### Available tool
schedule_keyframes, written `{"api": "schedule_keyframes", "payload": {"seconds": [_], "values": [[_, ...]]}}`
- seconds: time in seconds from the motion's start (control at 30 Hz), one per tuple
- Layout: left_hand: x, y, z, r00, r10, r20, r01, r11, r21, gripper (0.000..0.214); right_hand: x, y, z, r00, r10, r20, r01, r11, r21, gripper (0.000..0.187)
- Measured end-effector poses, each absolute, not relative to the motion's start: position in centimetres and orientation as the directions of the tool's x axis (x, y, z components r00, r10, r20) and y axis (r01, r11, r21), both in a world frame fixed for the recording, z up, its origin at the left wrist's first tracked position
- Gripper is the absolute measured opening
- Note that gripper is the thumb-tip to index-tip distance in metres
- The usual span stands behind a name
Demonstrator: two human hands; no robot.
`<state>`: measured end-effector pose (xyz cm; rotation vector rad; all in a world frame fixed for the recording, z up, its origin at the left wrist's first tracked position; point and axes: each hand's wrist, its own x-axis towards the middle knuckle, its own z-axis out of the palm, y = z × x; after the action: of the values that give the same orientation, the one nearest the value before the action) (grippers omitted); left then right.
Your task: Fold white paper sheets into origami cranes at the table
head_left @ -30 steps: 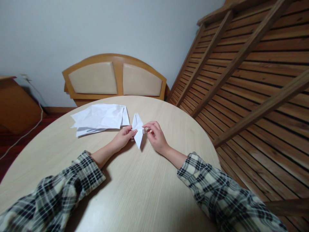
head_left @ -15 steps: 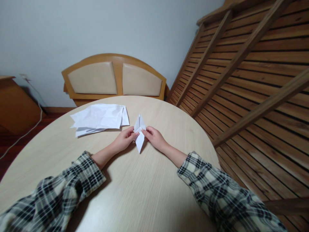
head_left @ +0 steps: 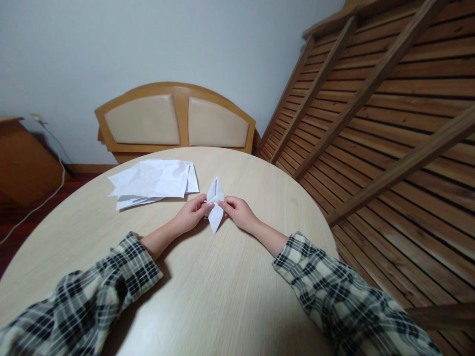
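A folded white paper (head_left: 215,219), shaped like a long diamond with a crease down its far half, is held just over the round table between both hands. My left hand (head_left: 193,213) pinches its left side, thumb on top near the middle. On the opposite side my right hand (head_left: 238,211) grips the paper in the same way, its thumb also on top. The fingers beneath the paper are partly hidden.
White paper sheets (head_left: 152,179), creased and loosely stacked, lie on the round wooden table (head_left: 208,296) to the left of my hands. Beyond it stands a padded headboard (head_left: 143,120). A slatted wooden frame (head_left: 389,128) leans along the right. A cable (head_left: 55,190) hangs at the left.
The folded paper has shifted and tilted very slightly in my fingers, its middle spread a little wider. Both hands keep their hold in nearly the same place.
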<state>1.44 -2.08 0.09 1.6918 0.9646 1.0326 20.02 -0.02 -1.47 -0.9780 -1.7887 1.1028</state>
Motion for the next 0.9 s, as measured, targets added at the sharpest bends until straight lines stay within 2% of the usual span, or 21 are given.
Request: {"api": "schedule_keyframes", "payload": {"seconds": [0.23,0.4,0.73,0.9], "values": [[1.6,-2.2,0.4,0.361,0.908,0.215,0.143,-0.281,0.949,0.031,19.9,0.0,-1.7,-0.329,0.897,0.297,0.267,0.390,-0.881,0.035],[1.6,-2.3,0.8,0.364,0.915,0.173,0.205,-0.260,0.944,0.034,19.8,-0.1,-1.6,-0.301,0.891,0.339,0.297,0.426,-0.855,0.034],[1.2,-1.9,-0.5,0.336,0.925,0.180,0.173,-0.249,0.953,0.031,19.8,-0.3,-1.2,-0.363,0.901,0.238,0.161,0.312,-0.936,0.044],[1.3,-2.1,-0.1,0.344,0.924,0.166,0.175,-0.237,0.956,0.031,19.9,-0.4,-1.0,-0.388,0.894,0.224,0.165,0.306,-0.938,0.034]]}}
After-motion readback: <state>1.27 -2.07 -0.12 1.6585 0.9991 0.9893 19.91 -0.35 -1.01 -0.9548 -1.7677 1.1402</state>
